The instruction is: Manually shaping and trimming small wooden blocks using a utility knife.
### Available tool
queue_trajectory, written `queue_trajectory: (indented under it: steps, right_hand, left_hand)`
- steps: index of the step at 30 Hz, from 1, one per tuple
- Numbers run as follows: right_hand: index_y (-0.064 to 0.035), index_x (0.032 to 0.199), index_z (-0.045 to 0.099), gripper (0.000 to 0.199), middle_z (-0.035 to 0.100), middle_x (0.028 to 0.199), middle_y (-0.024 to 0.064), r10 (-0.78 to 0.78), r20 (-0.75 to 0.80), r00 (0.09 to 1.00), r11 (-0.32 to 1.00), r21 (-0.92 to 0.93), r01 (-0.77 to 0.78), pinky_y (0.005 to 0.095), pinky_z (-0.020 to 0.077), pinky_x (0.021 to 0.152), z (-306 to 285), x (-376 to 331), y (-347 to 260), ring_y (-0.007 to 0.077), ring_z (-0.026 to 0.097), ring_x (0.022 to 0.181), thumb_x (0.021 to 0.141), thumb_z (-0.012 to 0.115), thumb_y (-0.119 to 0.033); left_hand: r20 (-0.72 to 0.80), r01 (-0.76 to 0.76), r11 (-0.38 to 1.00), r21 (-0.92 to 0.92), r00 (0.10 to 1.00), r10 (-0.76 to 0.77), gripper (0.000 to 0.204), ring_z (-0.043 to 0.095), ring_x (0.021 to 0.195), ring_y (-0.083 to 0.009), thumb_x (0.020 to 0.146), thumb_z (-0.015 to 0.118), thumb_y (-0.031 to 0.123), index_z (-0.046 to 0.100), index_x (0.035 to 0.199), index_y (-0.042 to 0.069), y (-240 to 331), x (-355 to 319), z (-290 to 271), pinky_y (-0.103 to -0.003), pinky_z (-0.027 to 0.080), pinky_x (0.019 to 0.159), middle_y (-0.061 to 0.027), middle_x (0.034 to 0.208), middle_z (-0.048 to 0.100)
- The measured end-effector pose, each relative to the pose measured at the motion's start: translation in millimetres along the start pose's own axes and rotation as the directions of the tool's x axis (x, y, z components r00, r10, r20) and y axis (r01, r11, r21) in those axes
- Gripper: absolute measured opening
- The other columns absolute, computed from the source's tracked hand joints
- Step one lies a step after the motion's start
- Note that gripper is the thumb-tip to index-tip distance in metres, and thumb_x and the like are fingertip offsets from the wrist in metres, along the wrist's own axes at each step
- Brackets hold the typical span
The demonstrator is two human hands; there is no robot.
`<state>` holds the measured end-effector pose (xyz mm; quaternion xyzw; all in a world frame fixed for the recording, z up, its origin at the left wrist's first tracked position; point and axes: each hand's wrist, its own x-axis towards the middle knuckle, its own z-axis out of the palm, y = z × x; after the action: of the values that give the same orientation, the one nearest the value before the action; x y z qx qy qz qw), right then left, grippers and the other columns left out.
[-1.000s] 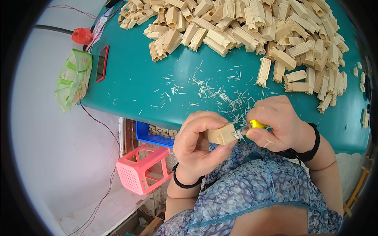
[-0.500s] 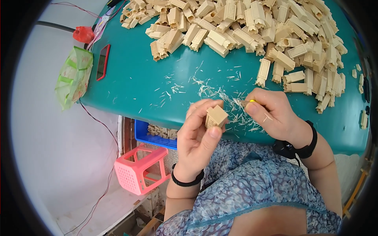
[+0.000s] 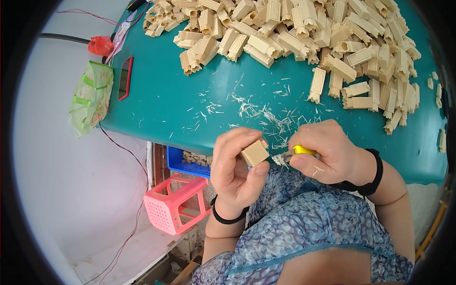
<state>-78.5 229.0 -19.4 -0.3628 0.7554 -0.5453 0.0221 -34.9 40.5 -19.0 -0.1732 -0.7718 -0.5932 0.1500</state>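
My left hand (image 3: 237,171) is closed round a beige carved block (image 3: 255,153), its plain square end turned up toward me. Just right of it, my right hand (image 3: 325,151) grips a yellow-handled knife (image 3: 303,150). The short blade points left at the block, with a small gap between them, and pale shavings hang by its tip. More thin shavings (image 3: 256,110) are scattered over the green tabletop (image 3: 166,107) beyond my hands. A single carved block (image 3: 317,85) lies apart, at the near edge of a large heap of similar blocks (image 3: 294,42).
On the table's left side lie a red-edged phone (image 3: 125,78) and a green plastic bag (image 3: 91,97), with a red bag (image 3: 100,45) behind. Below the table edge stand a blue bin (image 3: 183,165) holding small pieces and a pink stool (image 3: 173,204). Several small pieces lie at the far right.
My right hand has turned and come slightly lower, so more of the yellow handle shows. The block has tilted in my left hand, and a clump of shavings now sits at the blade.
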Motion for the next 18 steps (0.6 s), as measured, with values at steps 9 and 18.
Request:
queue_trajectory:
  steps: [9,18]
  right_hand:
    - [-0.0067,0.070,0.054,0.023,0.052,0.059,0.0062,-0.045,-0.013,0.999,0.998,-0.049,0.044,0.0304,0.0394,0.041,-0.2,-0.4,-2.3,0.0237,0.053,0.048,0.078,0.062,-0.027]
    - [-0.0073,0.069,0.053,0.024,0.052,0.058,0.0051,-0.079,-0.021,0.997,0.995,-0.067,0.077,0.0297,0.0388,0.041,-1.1,0.5,-1.7,0.0225,0.053,0.048,0.076,0.064,-0.028]
  left_hand:
    - [-0.133,-0.053,0.982,-0.183,0.991,0.029,0.043,0.052,0.084,-0.0193,0.066,0.071,0.003,0.043,0.100,0.002,-8.1,-4.9,8.9,-0.026,0.045,0.068,-0.0155,0.095,0.049]
    - [-0.122,-0.009,0.967,-0.253,0.992,-0.022,0.043,0.052,0.083,-0.0183,0.064,0.073,0.002,0.044,0.097,0.004,-7.2,-4.2,8.7,-0.026,0.045,0.068,-0.0137,0.094,0.049]
